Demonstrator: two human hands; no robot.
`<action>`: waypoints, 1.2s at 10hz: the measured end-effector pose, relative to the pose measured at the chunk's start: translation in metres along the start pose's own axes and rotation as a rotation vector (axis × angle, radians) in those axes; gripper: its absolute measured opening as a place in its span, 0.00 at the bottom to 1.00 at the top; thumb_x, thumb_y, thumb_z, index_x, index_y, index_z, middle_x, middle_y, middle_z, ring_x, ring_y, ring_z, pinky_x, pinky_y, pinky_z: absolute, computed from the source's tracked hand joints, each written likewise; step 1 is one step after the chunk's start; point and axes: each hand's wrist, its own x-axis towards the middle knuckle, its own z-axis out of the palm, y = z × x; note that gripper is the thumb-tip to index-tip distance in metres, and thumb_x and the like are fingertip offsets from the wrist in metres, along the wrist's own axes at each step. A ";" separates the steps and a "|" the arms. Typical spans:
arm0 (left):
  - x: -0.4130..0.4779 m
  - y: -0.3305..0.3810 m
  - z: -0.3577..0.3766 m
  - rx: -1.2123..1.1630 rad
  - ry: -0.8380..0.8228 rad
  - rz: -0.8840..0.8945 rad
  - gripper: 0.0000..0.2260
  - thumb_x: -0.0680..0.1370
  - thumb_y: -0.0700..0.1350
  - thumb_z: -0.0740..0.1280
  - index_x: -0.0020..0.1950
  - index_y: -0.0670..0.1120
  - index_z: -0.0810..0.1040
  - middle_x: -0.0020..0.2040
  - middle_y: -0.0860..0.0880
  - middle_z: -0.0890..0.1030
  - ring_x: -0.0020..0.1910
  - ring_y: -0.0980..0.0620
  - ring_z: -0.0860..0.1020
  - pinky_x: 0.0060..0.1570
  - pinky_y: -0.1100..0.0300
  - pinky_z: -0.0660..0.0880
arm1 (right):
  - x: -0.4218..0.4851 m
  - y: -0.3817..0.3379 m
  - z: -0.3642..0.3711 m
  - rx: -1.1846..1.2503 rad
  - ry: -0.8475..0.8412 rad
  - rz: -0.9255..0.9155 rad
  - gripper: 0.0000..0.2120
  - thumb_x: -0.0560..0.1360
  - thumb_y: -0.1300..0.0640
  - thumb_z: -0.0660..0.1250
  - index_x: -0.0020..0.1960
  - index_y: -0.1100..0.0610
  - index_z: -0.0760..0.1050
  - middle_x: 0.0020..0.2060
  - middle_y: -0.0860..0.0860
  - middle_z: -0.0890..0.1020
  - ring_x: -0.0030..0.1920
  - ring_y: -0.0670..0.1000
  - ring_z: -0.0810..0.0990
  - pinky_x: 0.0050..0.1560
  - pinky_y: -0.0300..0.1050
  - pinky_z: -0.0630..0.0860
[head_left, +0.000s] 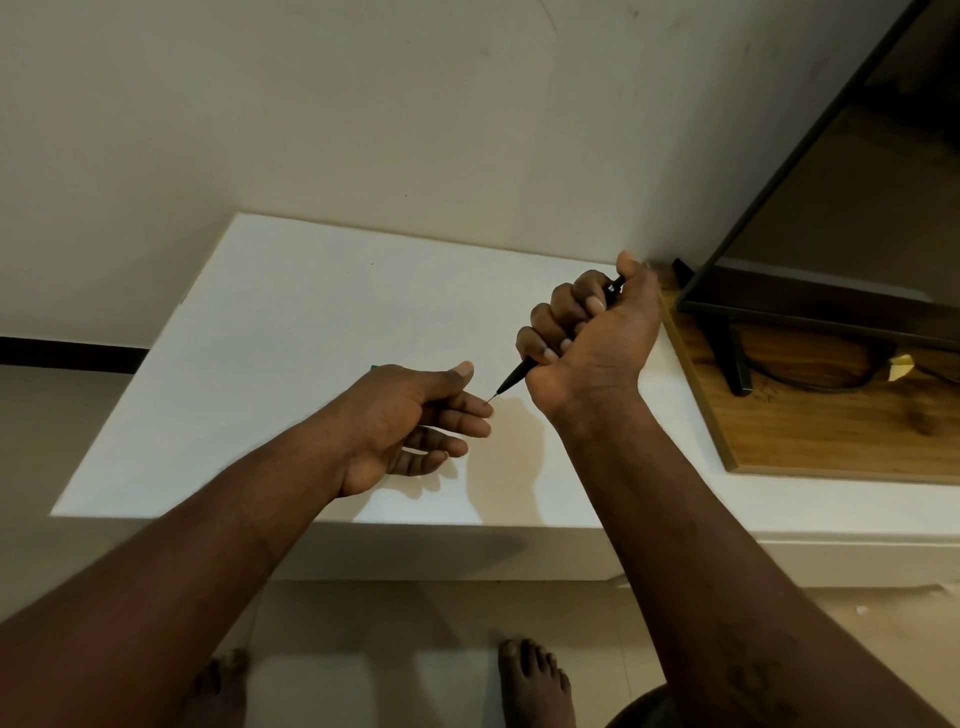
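My right hand grips a thin black screwdriver in a full fist above a white ledge. Its fine metal tip points down and left. My left hand is held palm up just left of it, fingers straight and relaxed. The tip meets the end of my left index finger. A small teal thing peeks out behind my left hand, mostly hidden.
A black flat screen on thin legs stands on a wooden board at the right, with a dark cable and a yellow scrap under it. A pale wall rises behind. My bare feet stand on pale floor tiles below.
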 end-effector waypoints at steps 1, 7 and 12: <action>0.001 0.000 0.000 0.000 0.000 0.000 0.20 0.79 0.62 0.69 0.49 0.48 0.90 0.49 0.47 0.90 0.36 0.54 0.85 0.34 0.61 0.80 | -0.001 0.001 0.000 -0.005 0.009 0.003 0.27 0.83 0.41 0.59 0.30 0.53 0.61 0.25 0.47 0.58 0.24 0.48 0.53 0.25 0.40 0.52; 0.001 -0.002 -0.001 0.009 -0.010 -0.004 0.19 0.79 0.62 0.68 0.49 0.49 0.90 0.49 0.47 0.90 0.36 0.55 0.85 0.34 0.61 0.80 | 0.000 -0.001 0.001 0.003 0.008 -0.003 0.25 0.82 0.44 0.58 0.30 0.53 0.60 0.24 0.48 0.57 0.24 0.48 0.52 0.25 0.39 0.52; 0.000 0.000 -0.001 0.007 -0.003 0.001 0.19 0.79 0.62 0.68 0.49 0.48 0.90 0.49 0.47 0.90 0.36 0.54 0.85 0.34 0.61 0.80 | -0.001 -0.001 0.001 -0.010 0.008 -0.021 0.24 0.83 0.45 0.57 0.31 0.53 0.59 0.25 0.48 0.57 0.25 0.48 0.51 0.26 0.40 0.51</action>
